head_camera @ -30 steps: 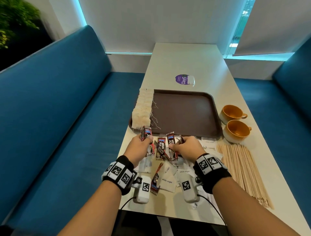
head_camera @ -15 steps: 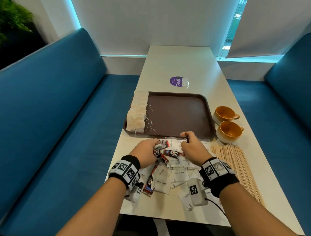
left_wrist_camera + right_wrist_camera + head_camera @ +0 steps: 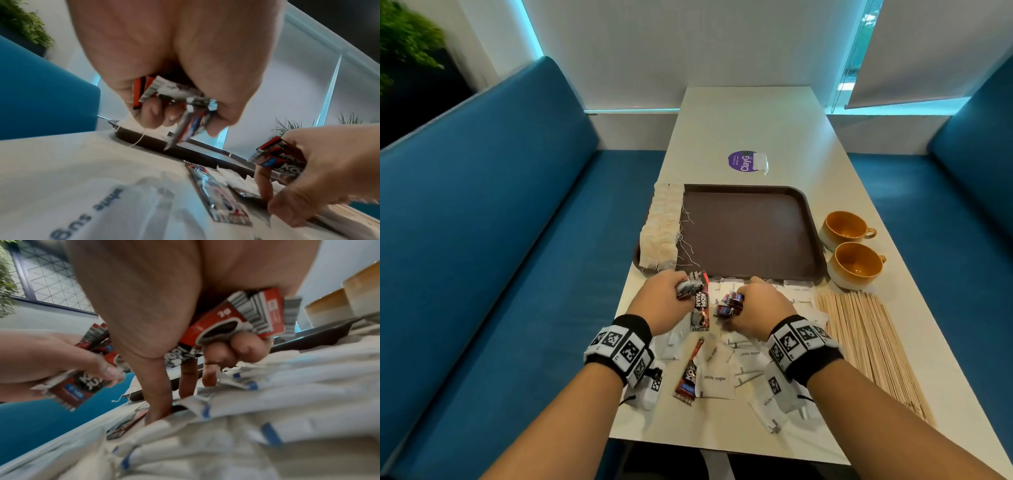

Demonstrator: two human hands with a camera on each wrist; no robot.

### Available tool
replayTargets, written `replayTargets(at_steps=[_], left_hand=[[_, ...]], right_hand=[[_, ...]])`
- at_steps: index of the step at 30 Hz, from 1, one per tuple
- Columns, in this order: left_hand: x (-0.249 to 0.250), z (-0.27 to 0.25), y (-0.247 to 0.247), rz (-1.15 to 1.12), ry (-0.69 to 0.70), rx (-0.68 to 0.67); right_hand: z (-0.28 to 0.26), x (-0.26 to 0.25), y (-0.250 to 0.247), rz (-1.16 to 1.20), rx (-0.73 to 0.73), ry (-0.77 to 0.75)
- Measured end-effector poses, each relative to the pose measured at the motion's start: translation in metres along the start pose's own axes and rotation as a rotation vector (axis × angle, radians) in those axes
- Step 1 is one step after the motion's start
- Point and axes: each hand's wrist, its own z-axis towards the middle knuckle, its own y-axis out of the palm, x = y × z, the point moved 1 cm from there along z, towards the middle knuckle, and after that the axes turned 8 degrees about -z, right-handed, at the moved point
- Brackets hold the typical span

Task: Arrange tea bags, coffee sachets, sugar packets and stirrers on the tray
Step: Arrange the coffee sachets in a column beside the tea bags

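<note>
The brown tray [image 3: 750,233] lies mid-table with a row of tea bags [image 3: 659,229] along its left edge. Just in front of it, my left hand [image 3: 664,301] grips a bundle of red coffee sachets [image 3: 180,104]. My right hand [image 3: 753,305] holds another bundle of coffee sachets [image 3: 242,318] under curled fingers, while its thumb and forefinger reach down into the pile. Two loose coffee sachets [image 3: 700,308] [image 3: 688,377] lie on the table among white sugar packets [image 3: 717,377]. Wooden stirrers [image 3: 869,346] lie in a fan at the right.
Two orange cups [image 3: 854,262] stand right of the tray, close to the stirrers. A purple sticker [image 3: 743,161] with a small white packet lies beyond the tray. Blue bench seats flank the narrow table [image 3: 750,120]; its front edge is near my wrists.
Both hands have drawn back a little from the tray edge to the pile, each still holding sachets. The right hand has dipped its thumb and forefinger into the sugar packets.
</note>
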Motion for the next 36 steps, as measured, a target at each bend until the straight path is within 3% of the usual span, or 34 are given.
replayTargets(at_steps=[3,8,13,16,23,26,29,33,36], left_hand=[[0.003,0.004,-0.003,-0.096,-0.110,0.069],[-0.002,0.017,0.010,-0.051,-0.333,0.015],[0.000,0.025,0.029,0.060,-0.361,-0.033],[0.002,0.024,0.036,0.119,-0.361,-0.053],[-0.001,0.023,0.030,0.099,-0.355,-0.115],[0.002,0.019,0.024,-0.014,-0.334,-0.084],[0.010,0.013,0.013,-0.234,-0.304,-0.080],[0.010,-0.004,-0.006,-0.673,-0.346,-0.039],[0.005,-0.025,-0.014,-0.768,-0.353,-0.048]], right_hand=[[0.000,-0.004,-0.001,-0.017,0.024,-0.029],[0.000,-0.012,0.004,-0.020,0.093,-0.017],[-0.002,-0.011,0.000,0.070,0.142,-0.065],[-0.003,0.001,-0.002,0.278,0.168,-0.060],[-0.012,0.034,-0.020,1.056,0.244,0.048],[-0.017,0.037,-0.029,1.462,0.176,0.129],[-0.026,0.039,-0.032,1.607,0.115,0.139],[-0.042,0.038,-0.030,1.630,0.046,0.184],[-0.054,0.034,-0.021,1.422,-0.030,0.096]])
